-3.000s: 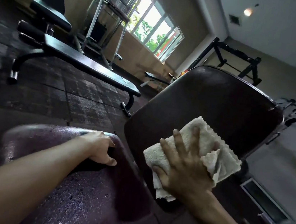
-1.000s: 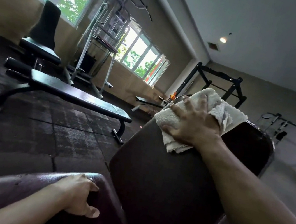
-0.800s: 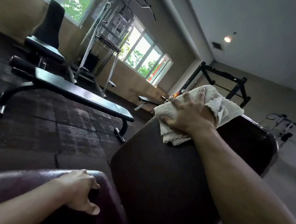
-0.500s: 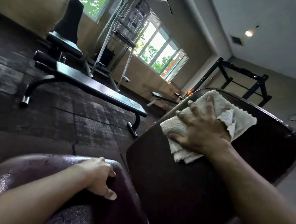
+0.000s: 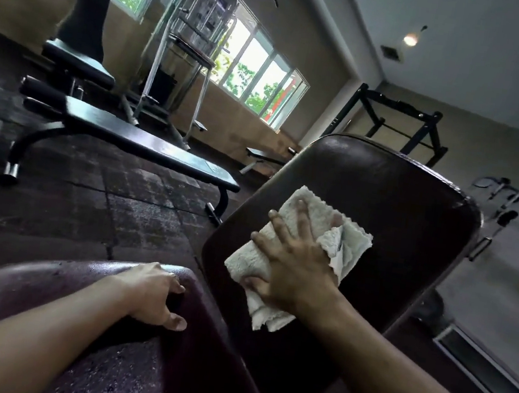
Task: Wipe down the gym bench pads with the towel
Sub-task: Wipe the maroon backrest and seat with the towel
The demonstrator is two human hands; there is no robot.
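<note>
Now, spread right hand (image 5: 295, 267) presses towel (image 5: 315, 211) onto glossy back pad (image 5: 391, 187); left hand (image 5: 150, 294) grips wet seat pad (image 5: 37, 294) above tiled floor (image 5: 85, 206).

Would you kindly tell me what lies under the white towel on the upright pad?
The dark back pad, which shows all round the towel; the right hand presses flat on top. The patch directly beneath is covered, so whether it is wet or dry cannot be seen.

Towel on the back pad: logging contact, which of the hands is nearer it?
Right. The right hand presses on the towel; the left hand grips the seat pad edge, apart from it.
</note>
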